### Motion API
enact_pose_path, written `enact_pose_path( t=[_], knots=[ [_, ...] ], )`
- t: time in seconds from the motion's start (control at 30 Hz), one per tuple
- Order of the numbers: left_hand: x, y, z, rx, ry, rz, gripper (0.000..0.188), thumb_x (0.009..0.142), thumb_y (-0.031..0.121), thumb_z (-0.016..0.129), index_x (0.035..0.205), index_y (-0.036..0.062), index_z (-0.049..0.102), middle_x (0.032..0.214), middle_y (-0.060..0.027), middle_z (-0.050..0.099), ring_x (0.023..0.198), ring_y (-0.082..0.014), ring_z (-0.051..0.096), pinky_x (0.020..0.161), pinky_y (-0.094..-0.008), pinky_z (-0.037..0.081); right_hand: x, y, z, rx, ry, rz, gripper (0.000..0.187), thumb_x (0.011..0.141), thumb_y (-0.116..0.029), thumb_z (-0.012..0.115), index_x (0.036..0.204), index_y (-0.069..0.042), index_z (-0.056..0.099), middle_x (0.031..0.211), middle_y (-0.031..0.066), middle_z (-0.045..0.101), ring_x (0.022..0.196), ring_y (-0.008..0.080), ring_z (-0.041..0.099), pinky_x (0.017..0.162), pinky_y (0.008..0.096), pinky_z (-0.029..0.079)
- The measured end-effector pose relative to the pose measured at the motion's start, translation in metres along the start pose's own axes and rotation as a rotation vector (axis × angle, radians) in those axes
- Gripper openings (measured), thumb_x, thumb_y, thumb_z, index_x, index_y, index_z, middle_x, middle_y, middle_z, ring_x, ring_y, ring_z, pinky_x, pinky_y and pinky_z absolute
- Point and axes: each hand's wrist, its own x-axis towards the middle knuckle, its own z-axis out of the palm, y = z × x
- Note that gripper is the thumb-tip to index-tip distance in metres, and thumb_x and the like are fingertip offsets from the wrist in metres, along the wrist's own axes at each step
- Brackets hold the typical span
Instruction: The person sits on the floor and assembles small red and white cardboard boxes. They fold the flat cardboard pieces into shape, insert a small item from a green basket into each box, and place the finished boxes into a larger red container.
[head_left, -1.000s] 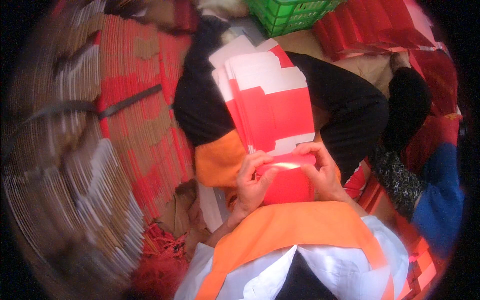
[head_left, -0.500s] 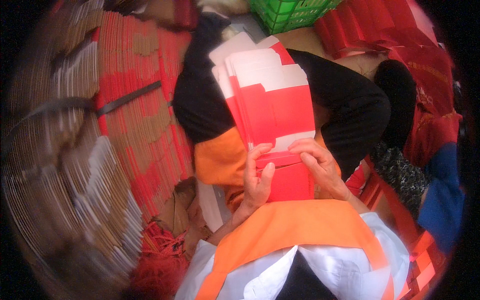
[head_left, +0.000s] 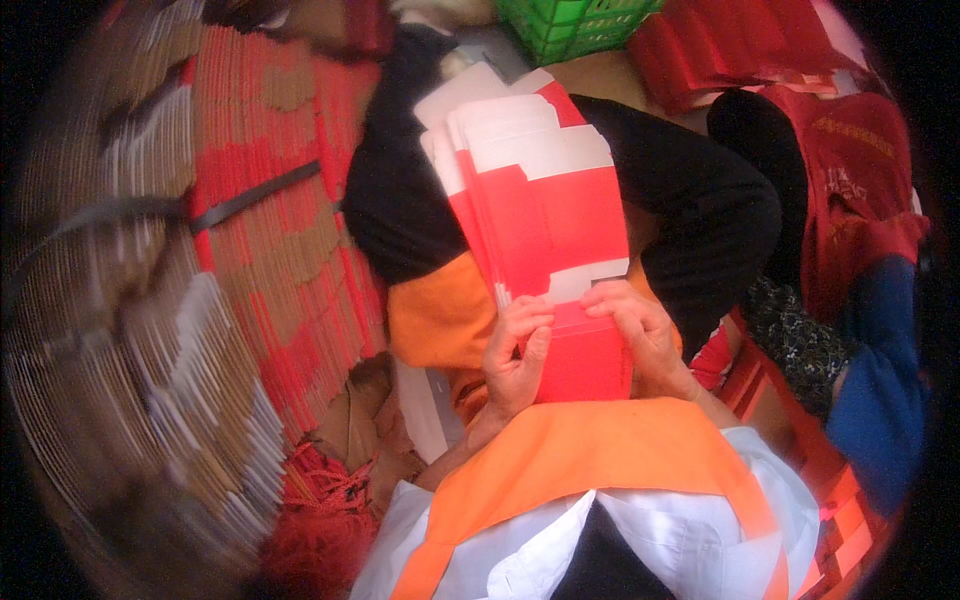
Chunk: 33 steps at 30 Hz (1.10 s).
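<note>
On my lap lies a fanned stack of flat red-and-white carton blanks, their white tabs at the far end. At its near end is a red carton, partly folded. My left hand is closed on the carton's left side, its fingertips on the fold and the thumb below. My right hand grips the opposite side, fingers bent over the same fold. The underside of the carton and some fingertips are hidden.
Tall rows of packed red and brown cardboard stand at the left, crossed by a dark strap. A green crate is at the far side. Another person's blue sleeve and red apron are close at the right.
The fold under my fingers lies flatter, and the gap in the carton has closed. My right fingers have shifted slightly. The person at the right has moved a knee and arm.
</note>
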Motion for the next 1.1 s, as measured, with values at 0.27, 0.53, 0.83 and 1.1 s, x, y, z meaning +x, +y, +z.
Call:
enact_pose_path(
  t=[0.27,0.53,0.83,1.1],
  knots=[
    [-0.008,-0.012,-0.002,0.011,-0.022,0.054,0.004,0.079,-0.002,0.056,0.082,-0.0009,0.058,0.093,-0.011,0.062,0.096,-0.0238,0.055,0.086,-0.0338,0.041,-0.004,-0.01,-0.014,-0.314,-0.161,-0.119,0.021,0.084,-0.006,0.043,0.09,0.0,0.062,0.106,0.0137,0.058,0.105,0.0293,0.052,0.093,0.0388,0.037],
    [-0.004,-0.008,0.007,0.13,-0.03,0.0,0.011,0.075,-0.002,0.06,0.086,0.0006,0.058,0.113,-0.0149,0.052,0.105,-0.0258,0.05,0.092,-0.0354,0.037,-0.002,0.006,-0.033,-0.304,-0.273,-0.196,0.024,0.083,-0.011,0.055,0.106,-0.006,0.06,0.113,0.0142,0.055,0.106,0.0283,0.051,0.089,0.0358,0.04],
    [0.019,-0.005,0.011,0.032,-0.146,-0.168,0.02,0.086,0.014,0.049,0.101,0.0025,0.052,0.123,-0.0159,0.044,0.117,-0.0253,0.039,0.098,-0.0379,0.028,0.007,-0.037,-0.055,-0.175,-0.325,0.05,0.027,0.085,-0.012,0.052,0.111,-0.007,0.057,0.122,0.0136,0.047,0.112,0.0241,0.047,0.091,0.031,0.039],
    [0.09,0.033,0.016,-0.306,0.118,-0.038,0.031,0.087,0.014,0.047,0.116,0.0025,0.045,0.128,-0.0147,0.038,0.116,-0.0238,0.041,0.096,-0.0367,0.034,0.049,-0.128,-0.117,0.461,0.468,-0.244,0.04,0.089,-0.018,0.043,0.125,0.001,0.039,0.12,0.0116,0.05,0.109,0.0184,0.05,0.092,0.0327,0.042]
  ],
)
